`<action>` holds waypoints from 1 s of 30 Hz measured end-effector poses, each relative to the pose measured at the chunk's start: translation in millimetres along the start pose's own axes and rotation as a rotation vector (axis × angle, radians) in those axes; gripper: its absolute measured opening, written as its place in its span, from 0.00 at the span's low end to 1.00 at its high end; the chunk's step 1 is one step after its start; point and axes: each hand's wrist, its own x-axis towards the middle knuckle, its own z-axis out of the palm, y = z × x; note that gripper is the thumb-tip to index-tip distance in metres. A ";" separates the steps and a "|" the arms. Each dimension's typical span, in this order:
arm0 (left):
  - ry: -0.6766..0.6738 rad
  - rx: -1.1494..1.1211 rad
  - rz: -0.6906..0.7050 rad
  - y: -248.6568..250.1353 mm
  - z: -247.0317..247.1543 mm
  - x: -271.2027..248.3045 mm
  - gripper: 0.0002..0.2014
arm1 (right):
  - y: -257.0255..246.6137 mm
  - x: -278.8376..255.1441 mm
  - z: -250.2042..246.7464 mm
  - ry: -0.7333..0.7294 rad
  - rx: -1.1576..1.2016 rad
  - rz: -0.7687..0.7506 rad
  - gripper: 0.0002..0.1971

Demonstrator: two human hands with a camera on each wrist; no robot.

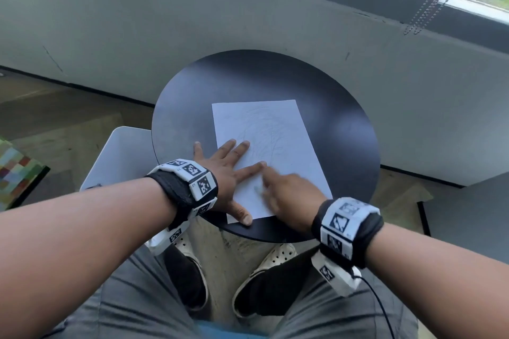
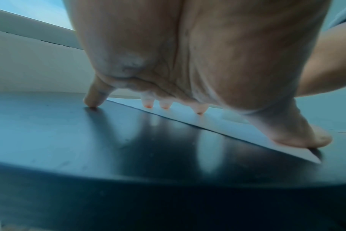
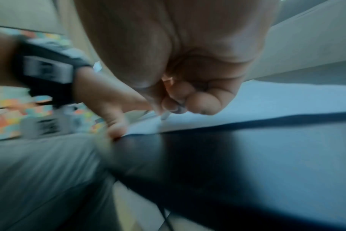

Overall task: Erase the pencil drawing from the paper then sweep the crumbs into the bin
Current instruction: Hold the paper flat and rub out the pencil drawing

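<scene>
White paper (image 1: 271, 151), a thin rectangular sheet bearing faint grey pencil scribble (image 1: 268, 132), is laid flat on a round table (image 1: 344, 129) with a smooth, dark, slightly glossy top. The left hand (image 1: 224, 170) is spread wide and pressed flat on the sheet's edge at about 8 o'clock on the tabletop; in the left wrist view the fingertips (image 2: 165, 105) are seen bearing down on the paper, the little finger is planted on the bare table beside it, and the thumb is pressed on the near corner. The right hand (image 1: 289, 191) is blurred in the head view, at about 6 o'clock, on the near part of the sheet just right of the left hand. Its fingers are curled in, and in the right wrist view a small pale object, taken to be the eraser (image 3: 165, 116), is pinched between fingertips and thumb with its tip on the paper; its shape cannot be made out through the blur. A white bin (image 1: 121, 157) with plain smooth walls is stood on the floor at about 9 o'clock, its rim partly under the table's edge. Black wristbands with white coded tags are worn on both wrists. Grey trousers and perforated pale shoes are visible below the table, and a multicoloured checked object (image 1: 16, 170) is seen on the floor at far left.
</scene>
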 end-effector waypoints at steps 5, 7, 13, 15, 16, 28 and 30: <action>-0.003 -0.002 0.001 -0.5 0.2 -0.3 0.62 | 21.0 11.5 -13.0 0.013 0.063 0.120 0.13; -0.004 -0.003 -0.002 -0.5 0.0 -0.3 0.62 | 28.0 17.1 -15.9 0.127 0.098 0.246 0.14; -0.004 0.007 -0.005 0.9 -0.2 -0.8 0.61 | 2.6 -7.1 3.6 -0.094 0.021 -0.072 0.13; -0.009 -0.001 -0.006 0.5 -0.5 -0.4 0.62 | 22.2 5.2 -8.6 0.014 0.080 0.114 0.14; -0.011 -0.003 -0.007 0.1 -0.7 -0.4 0.62 | 30.2 8.6 -11.8 0.085 0.104 0.205 0.14; 0.033 -0.011 0.027 -2.8 2.0 -1.7 0.63 | 36.3 8.2 -13.0 0.096 0.280 0.218 0.15; 0.073 -0.030 0.037 -5.6 3.6 -5.9 0.62 | 42.3 9.5 -12.3 0.094 0.289 0.233 0.15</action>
